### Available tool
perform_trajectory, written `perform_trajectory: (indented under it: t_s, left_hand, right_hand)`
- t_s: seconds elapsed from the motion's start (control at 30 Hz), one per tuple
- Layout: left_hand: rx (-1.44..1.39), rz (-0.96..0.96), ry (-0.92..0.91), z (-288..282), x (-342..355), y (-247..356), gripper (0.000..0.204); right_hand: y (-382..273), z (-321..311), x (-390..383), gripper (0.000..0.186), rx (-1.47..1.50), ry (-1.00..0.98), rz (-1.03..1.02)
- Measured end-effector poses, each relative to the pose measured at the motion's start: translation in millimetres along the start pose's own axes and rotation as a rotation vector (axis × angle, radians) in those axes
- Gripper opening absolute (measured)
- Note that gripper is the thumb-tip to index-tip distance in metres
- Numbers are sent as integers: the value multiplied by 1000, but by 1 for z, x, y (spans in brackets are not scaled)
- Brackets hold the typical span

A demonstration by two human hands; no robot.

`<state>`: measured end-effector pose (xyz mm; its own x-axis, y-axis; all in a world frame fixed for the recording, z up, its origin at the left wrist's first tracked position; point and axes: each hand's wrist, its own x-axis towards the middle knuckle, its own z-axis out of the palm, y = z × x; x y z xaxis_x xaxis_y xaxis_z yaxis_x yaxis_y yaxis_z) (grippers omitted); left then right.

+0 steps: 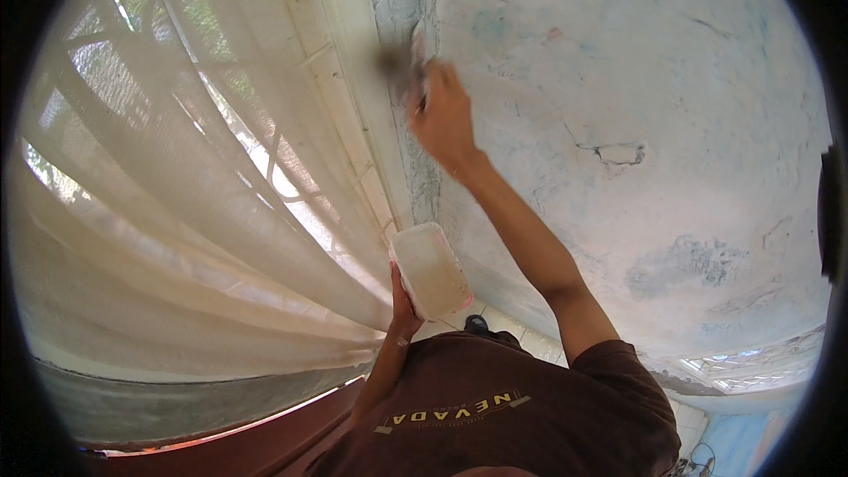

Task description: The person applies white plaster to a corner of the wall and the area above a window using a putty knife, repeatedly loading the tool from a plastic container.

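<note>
right hand [442, 115], raised to upper centre of the frame, fingers clamped on a blurred brush [408, 66] whose head touched the grey strip of wall [618, 79] beside the white window frame [340, 79]. left hand [404, 305], lower centre, fingers wrapped under a pale rectangular tub [430, 269], held just below the window frame. sheer cream curtain [159, 212] filled the left half. wall plaster looked patchy, with a crack at right centre. brown shirt [512, 415] sat at lower centre.
</note>
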<state>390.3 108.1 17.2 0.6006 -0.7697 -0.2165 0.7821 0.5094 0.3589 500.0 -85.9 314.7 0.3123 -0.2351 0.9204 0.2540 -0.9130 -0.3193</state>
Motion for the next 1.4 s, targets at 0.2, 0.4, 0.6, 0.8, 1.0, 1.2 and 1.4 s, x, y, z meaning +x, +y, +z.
perform_trajectory:
  t_s: [0.2, 0.4, 0.6, 0.8, 1.0, 1.2, 1.4]
  left_hand:
    - [82, 100, 133, 7, -8, 4, 78]
    - [-12, 23, 39, 0, -9, 0, 80]
    - [-84, -35, -16, 0, -10, -2, 80]
    - [8, 72, 43, 5, -12, -6, 81]
    - [51, 87, 159, 15, -15, -5, 81]
    - [81, 76, 146, 17, -12, -4, 80]
    - [90, 79, 174, 19, -11, -5, 80]
  right_hand:
    - [-16, -29, -40, 7, 158, 115, -23]
    - [43, -27, -11, 7, 30, 150, 66]
    - [59, -12, 1, 6, 65, 144, 60]
    - [60, -14, -5, 10, 44, 95, 108]
    - [61, -7, -13, 9, 19, 125, 65]
    - [27, 0, -42, 11, 90, -34, 98]
    - [37, -12, -32, 15, 73, 76, 35]
